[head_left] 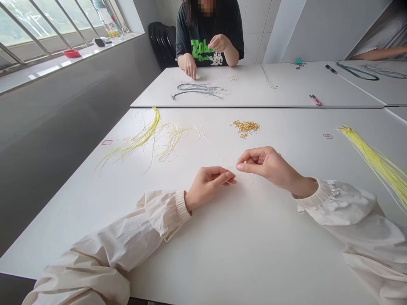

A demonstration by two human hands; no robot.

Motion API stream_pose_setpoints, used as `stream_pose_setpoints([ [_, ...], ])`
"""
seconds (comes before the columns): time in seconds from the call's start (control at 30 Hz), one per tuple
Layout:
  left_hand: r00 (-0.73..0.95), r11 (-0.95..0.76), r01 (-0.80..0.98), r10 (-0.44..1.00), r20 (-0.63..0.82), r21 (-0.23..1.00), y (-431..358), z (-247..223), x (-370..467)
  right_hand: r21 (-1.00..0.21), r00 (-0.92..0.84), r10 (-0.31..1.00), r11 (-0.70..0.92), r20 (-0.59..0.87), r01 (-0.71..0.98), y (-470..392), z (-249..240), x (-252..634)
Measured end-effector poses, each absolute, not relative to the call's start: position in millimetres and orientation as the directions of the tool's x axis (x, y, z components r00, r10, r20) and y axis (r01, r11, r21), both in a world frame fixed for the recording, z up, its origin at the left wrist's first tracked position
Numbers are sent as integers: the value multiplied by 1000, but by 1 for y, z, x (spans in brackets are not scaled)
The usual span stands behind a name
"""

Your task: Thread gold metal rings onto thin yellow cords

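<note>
My left hand (210, 184) is closed in a pinch just above the white table, and a small gold metal piece shows at its fingertips. To its right, my right hand (269, 167) pinches the end of a thin pale thread (251, 177), whose loose ends curl around both sets of fingertips. Only a short gap separates the two hands. Beyond them lies a pile of small gold metal findings (245, 127). A loose bundle of yellow cords (148, 135) spreads out at the left, and a thicker yellow cord bundle (372, 152) lies at the right.
Across the joined tables (254, 262) sits a person in a black T-shirt (210, 38), hands over grey cords (200, 89). Pink thread snips (315, 100), a black marker (331, 69) and dark cords (358, 72) lie at the far right. A barred window borders the left.
</note>
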State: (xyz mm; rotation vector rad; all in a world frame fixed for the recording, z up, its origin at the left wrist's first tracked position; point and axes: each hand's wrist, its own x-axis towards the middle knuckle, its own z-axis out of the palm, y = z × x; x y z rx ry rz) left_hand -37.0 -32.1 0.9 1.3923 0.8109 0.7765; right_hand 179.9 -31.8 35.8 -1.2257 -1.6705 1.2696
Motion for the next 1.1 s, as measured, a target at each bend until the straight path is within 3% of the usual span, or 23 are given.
stream_pose_setpoints([
  [0.5, 517, -47, 118, 856, -21, 992, -31, -3, -34, -874, -372, 927, 138, -52, 466, -33, 23, 178],
  [0.97, 504, -20, 71, 864, -19, 997, -33, 0, -33, -864, -455, 887, 168, -77, 475, -35, 29, 178],
  [1.1, 419, -223, 165, 898, 137, 961, -33, 3, -34, -861, -446, 892, 170, -73, 480, -36, 30, 177],
])
